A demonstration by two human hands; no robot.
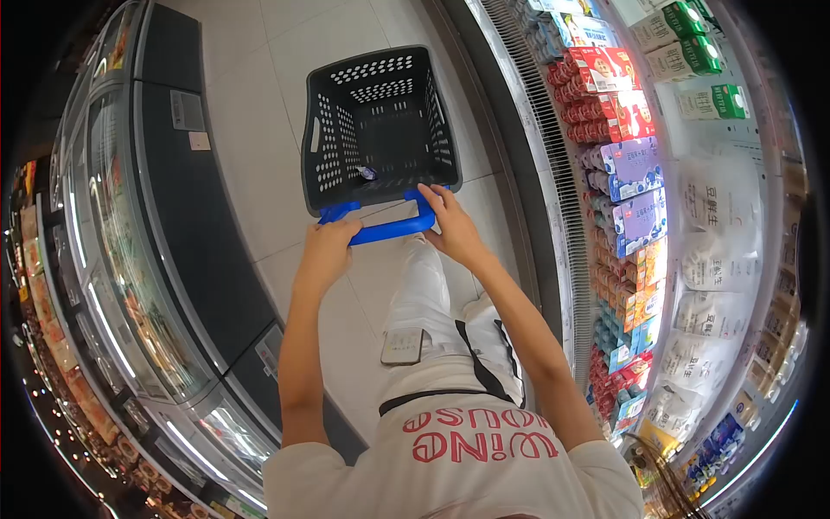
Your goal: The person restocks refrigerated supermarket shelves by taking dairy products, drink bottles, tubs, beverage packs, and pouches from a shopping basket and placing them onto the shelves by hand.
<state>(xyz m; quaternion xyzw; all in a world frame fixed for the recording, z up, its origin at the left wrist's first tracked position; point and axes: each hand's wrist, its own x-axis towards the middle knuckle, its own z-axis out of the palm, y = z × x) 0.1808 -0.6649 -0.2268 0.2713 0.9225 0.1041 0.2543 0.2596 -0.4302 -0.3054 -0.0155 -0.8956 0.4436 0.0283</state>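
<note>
A dark grey shopping basket with perforated sides stands on the floor ahead of me. Its blue handle is tilted toward my body. On the handle's left end my left hand is closed. My right hand grips the right end, with its fingers reaching up along the side bar near the basket's rim. Inside the basket, close to the near wall, lies a small purple and white packet. The undersides of both hands are hidden.
Along the right runs a lit open cooler with red yogurt packs, purple packs, green-topped cartons and white bags. A glass-fronted freezer lines the left. Pale floor tiles lie between. A phone shows at my waist.
</note>
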